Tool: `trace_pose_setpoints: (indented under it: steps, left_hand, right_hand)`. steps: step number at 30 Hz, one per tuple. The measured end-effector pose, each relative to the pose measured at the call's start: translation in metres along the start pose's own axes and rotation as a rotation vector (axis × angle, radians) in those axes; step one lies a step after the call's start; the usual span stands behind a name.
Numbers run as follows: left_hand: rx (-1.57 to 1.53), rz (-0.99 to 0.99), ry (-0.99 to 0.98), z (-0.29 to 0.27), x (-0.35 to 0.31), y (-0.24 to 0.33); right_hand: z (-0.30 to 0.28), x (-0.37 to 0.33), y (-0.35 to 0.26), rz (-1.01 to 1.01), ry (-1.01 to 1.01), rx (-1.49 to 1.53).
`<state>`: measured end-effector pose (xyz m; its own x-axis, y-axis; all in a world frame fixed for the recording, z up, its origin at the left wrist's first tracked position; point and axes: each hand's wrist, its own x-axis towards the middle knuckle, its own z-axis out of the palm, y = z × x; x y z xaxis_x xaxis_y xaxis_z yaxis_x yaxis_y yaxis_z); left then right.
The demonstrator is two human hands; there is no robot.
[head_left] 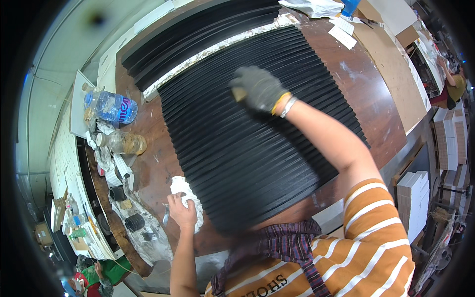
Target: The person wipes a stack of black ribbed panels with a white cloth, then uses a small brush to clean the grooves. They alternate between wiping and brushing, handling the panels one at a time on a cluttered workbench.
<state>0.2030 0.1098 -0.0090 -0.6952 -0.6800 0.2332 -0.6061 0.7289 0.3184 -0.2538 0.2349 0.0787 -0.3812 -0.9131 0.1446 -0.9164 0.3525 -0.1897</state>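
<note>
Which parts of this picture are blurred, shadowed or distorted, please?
Head view: the gloved right hand looks slightly blurred; also in the head view, a soft shadow lies beside the right forearm on the black ridged strips; the head view's fisheye bends the brown table edges, and its corners go black.

And it's black strips [237,163] here, a grey glove [260,89] with yellow cuff [280,102], white cloth [179,185], reddish-brown table [346,74], and an orange shirt [354,252] striped in white!
</note>
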Motion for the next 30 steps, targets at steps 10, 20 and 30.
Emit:
trace_pose_setpoints:
  steps: [10, 20, 30]
  left_hand:
    - [-0.009, -0.028, -0.040, -0.001, -0.001, 0.002]
    - [0.001, -0.002, -0.025, 0.000, -0.001, -0.002]
    - [-0.016, 0.012, -0.015, -0.002, 0.000, 0.000]
  right_hand:
    - [-0.050, -0.066, 0.247, 0.635, 0.087, -0.379]
    - [0.001, -0.016, -0.023, -0.431, 0.386, 0.269]
    - [-0.017, 0.019, -0.056, 0.018, -0.103, -0.193]
